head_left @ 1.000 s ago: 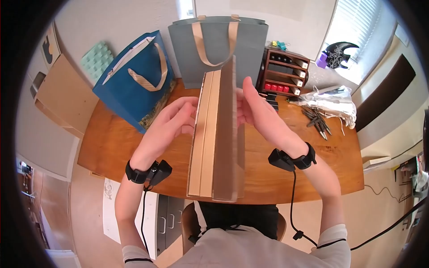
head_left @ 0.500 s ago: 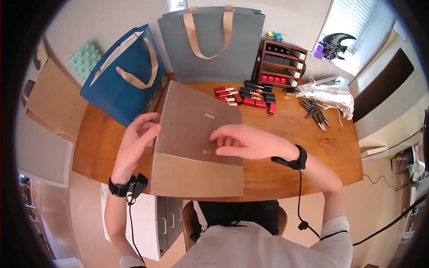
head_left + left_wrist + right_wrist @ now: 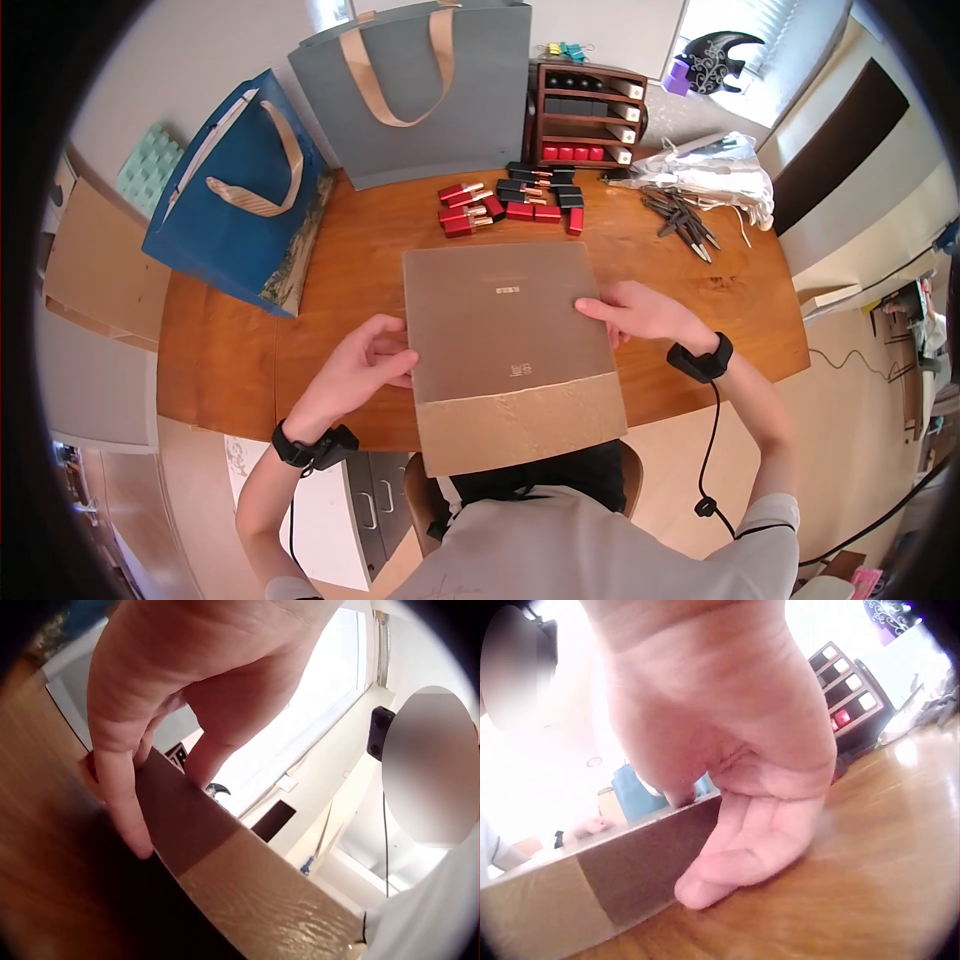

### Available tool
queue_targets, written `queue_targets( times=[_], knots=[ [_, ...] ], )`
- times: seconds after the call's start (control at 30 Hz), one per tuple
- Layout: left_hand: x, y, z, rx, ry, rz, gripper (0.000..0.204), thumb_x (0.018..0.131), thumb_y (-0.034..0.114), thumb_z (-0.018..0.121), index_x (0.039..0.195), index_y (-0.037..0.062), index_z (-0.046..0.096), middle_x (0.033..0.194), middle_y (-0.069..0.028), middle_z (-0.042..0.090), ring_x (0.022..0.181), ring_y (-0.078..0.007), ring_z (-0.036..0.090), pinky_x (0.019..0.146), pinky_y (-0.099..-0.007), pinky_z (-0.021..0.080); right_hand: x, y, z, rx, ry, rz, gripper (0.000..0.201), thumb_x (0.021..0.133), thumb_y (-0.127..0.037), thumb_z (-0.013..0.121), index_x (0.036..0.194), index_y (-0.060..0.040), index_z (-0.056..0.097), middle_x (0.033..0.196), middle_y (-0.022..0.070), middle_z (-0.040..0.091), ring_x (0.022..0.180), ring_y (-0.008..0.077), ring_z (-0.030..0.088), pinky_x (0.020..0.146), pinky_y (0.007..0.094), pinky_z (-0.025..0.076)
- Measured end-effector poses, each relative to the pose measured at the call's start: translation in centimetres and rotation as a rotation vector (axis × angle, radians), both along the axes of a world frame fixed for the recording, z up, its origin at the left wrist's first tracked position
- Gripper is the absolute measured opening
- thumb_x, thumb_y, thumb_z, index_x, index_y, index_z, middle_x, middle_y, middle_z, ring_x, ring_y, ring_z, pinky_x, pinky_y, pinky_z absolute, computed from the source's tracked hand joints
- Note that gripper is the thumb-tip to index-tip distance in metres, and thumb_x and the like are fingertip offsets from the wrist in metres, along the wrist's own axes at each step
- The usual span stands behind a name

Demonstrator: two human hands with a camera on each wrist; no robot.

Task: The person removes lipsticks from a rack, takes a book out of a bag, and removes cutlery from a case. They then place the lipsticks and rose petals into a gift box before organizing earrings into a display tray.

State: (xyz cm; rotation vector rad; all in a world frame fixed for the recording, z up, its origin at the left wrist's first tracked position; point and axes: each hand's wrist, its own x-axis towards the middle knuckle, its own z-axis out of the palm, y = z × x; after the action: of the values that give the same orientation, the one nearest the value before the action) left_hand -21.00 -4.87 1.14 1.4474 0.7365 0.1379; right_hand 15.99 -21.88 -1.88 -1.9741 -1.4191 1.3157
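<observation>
A flat brown-and-gold box (image 3: 505,330) with small pale lettering lies at the table's front, its gold end overhanging the front edge in the head view. My left hand (image 3: 360,368) grips its left side. In the left wrist view the thumb is over the upper edge and the fingers (image 3: 131,817) reach down the side wall. On the opposite side my right hand (image 3: 645,312) holds the box, thumb on top. The right wrist view shows the right fingers (image 3: 735,862) lying against the side wall, close over the wooden table (image 3: 885,847).
Several red lipsticks (image 3: 465,222) and black lipsticks (image 3: 525,192) lie behind the box. A blue paper bag (image 3: 235,205) and a grey paper bag (image 3: 420,110) stand at the left and back. Further right are a brown rack (image 3: 588,115), dark pens (image 3: 683,222) and a silvery plastic bag (image 3: 710,180).
The box went from standing on edge between the hands to lying flat, brown-and-gold face up. The right hand moved from over that face to the box's right side.
</observation>
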Motion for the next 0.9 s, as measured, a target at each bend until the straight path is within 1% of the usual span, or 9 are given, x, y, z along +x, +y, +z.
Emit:
queue_targets(
  times=[0.23, 0.33, 0.37, 0.47, 0.6, 0.73, 0.77, 0.87, 0.9],
  knots=[
    [6.8, -1.7, -0.2, 0.085, -0.070, 0.000, 0.046, 0.102, 0.020, 0.067, 0.139, -0.0042, 0.054, 0.119, -0.0154, 0.068, 0.100, -0.0195, 0.071, 0.085, -0.0333, 0.061, 4.1, -4.4, -0.9, -0.022, 0.038, -0.201, 0.075, 0.097, -0.070, 0.055, 0.088, 0.0031, 0.069, 0.072, 0.0081, 0.067, 0.067, 0.0152, 0.068, 0.062, 0.0269, 0.055],
    [9.1, -2.3, -1.7, 0.168, -0.070, -0.126, 0.041, 0.102, 0.022, 0.067, 0.135, -0.0026, 0.062, 0.124, -0.0159, 0.066, 0.099, -0.0187, 0.072, 0.086, -0.0328, 0.061, 5.8, -6.4, -1.1, -0.032, 0.023, -0.282, 0.073, 0.097, -0.070, 0.056, 0.088, 0.0018, 0.069, 0.070, 0.0062, 0.066, 0.065, 0.0137, 0.066, 0.062, 0.0264, 0.055],
    [9.9, -2.9, -2.1, 0.172, -0.063, -0.113, 0.035, 0.102, 0.022, 0.066, 0.128, -0.0020, 0.067, 0.113, -0.0142, 0.070, 0.097, -0.0173, 0.072, 0.084, -0.0317, 0.060, 6.4, -7.1, -1.2, -0.037, 0.019, -0.310, 0.073, 0.096, -0.070, 0.057, 0.087, 0.0013, 0.070, 0.070, 0.0057, 0.065, 0.064, 0.0132, 0.066, 0.062, 0.0262, 0.055],
    [12.6, -2.9, -1.7, 0.350, 0.040, -0.418, 0.041, 0.104, 0.021, 0.064, 0.137, -0.0019, 0.062, 0.113, -0.0091, 0.068, 0.104, -0.0168, 0.069, 0.093, -0.0299, 0.054, 8.4, -9.2, -1.6, -0.045, 0.017, -0.350, 0.072, 0.097, -0.069, 0.056, 0.084, 0.0004, 0.070, 0.069, 0.0047, 0.064, 0.062, 0.0124, 0.064, 0.061, 0.0259, 0.055],
    [16.2, -4.7, -2.3, 0.255, 0.043, -0.561, 0.037, 0.103, 0.023, 0.064, 0.130, -0.0011, 0.066, 0.107, -0.0117, 0.073, 0.101, -0.0156, 0.068, 0.093, -0.0286, 0.051, 10.7, -12.3, -1.6, -0.003, -0.065, -0.416, 0.070, 0.099, -0.065, 0.057, 0.086, 0.0015, 0.071, 0.069, 0.0044, 0.064, 0.060, 0.0125, 0.063, 0.060, 0.0265, 0.053],
    [18.9, -7.2, -2.2, 0.187, -0.093, -0.616, 0.058, 0.100, 0.024, 0.069, 0.149, 0.0001, 0.048, 0.116, -0.0148, 0.072, 0.110, -0.0209, 0.070, 0.099, -0.0341, 0.054, 12.4, -14.7, -1.5, 0.010, -0.153, -0.500, 0.068, 0.100, -0.063, 0.057, 0.089, 0.0021, 0.072, 0.069, 0.0039, 0.063, 0.060, 0.0120, 0.063, 0.059, 0.0269, 0.052],
    [19.3, -7.5, -2.2, 0.331, -0.123, -0.673, 0.078, 0.095, 0.027, 0.075, 0.156, 0.0003, 0.035, 0.135, -0.0234, 0.062, 0.122, -0.0325, 0.066, 0.106, -0.0397, 0.051, 12.3, -14.8, -0.6, -0.044, -0.169, -0.570, 0.067, 0.100, -0.062, 0.057, 0.089, 0.0018, 0.072, 0.069, 0.0042, 0.063, 0.061, 0.0112, 0.062, 0.057, 0.0268, 0.050],
    [20.9, -9.1, -1.6, 0.594, -0.095, -0.841, 0.095, 0.089, 0.033, 0.081, 0.159, -0.0021, 0.027, 0.151, -0.0341, 0.043, 0.137, -0.0428, 0.052, 0.114, -0.0428, 0.043, 14.8, -16.0, -1.7, -0.028, -0.237, -0.597, 0.067, 0.101, -0.061, 0.056, 0.091, 0.0029, 0.073, 0.071, 0.0050, 0.065, 0.061, 0.0129, 0.060, 0.058, 0.0288, 0.049],
    [21.2, -9.5, -0.7, 0.604, -0.031, -0.904, 0.106, 0.083, 0.035, 0.086, 0.159, -0.0042, 0.024, 0.157, -0.0448, 0.017, 0.147, -0.0528, 0.032, 0.120, -0.0434, 0.035, 15.5, -16.4, -3.2, 0.153, -0.276, -0.573, 0.068, 0.101, -0.060, 0.056, 0.088, 0.0052, 0.072, 0.072, 0.0060, 0.066, 0.061, 0.0155, 0.059, 0.060, 0.0314, 0.049]
  ],
)
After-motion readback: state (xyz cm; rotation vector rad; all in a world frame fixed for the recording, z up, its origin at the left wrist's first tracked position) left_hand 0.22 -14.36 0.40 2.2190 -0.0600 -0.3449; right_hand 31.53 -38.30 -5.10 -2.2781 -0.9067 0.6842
